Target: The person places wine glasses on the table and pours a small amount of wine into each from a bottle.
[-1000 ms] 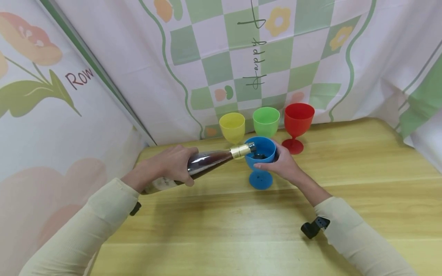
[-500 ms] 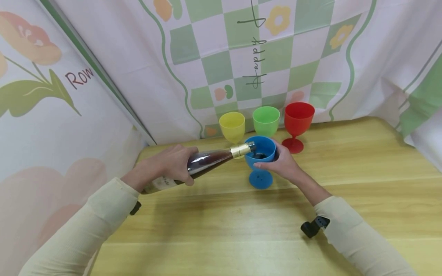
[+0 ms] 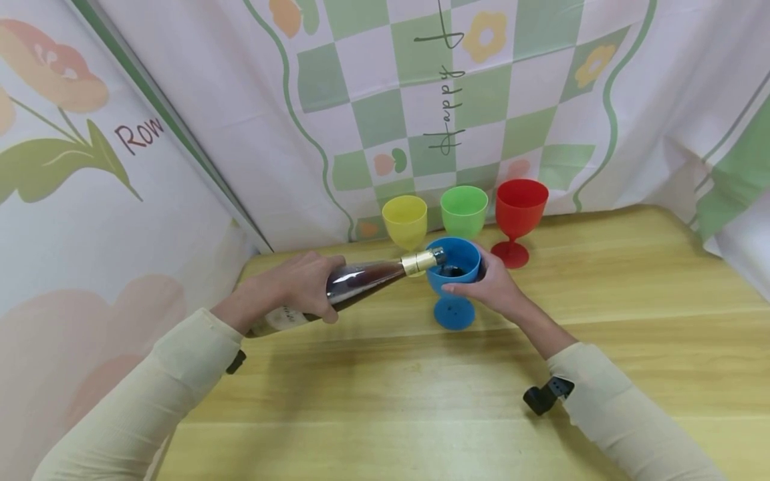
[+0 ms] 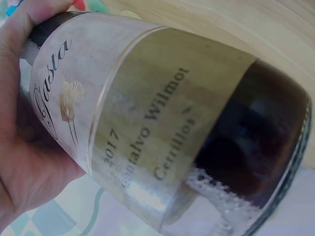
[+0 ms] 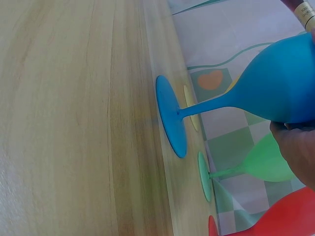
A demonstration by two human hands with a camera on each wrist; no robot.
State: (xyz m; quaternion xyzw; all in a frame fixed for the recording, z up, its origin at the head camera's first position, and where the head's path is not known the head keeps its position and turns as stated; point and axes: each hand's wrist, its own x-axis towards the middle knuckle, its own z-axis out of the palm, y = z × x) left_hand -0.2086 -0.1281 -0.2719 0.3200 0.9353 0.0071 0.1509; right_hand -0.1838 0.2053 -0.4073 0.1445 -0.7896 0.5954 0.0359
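Gripping the wine bottle (image 3: 363, 282) around its upper body, your left hand (image 3: 307, 287) holds it tilted well over, its mouth pointing toward your right hand (image 3: 494, 286), probably so the contents run out sideways. That mouth reaches over the rim of the blue goblet (image 5: 275, 81), and dark liquid (image 3: 452, 272) shows in the bowl. Your right hand curls around the bowl, thumb on the near side, most likely to keep the goblet upright and steady; whether its foot rests fully on the counter (image 3: 385, 407) is hard to tell. The 3 other goblets stand in a row beyond your 2 hands: yellow goblet (image 3: 404, 219) past the bottle's neck, green goblet (image 3: 463, 212) behind the blue, red goblet (image 3: 521, 208) farther right, perhaps set back to leave you working room.
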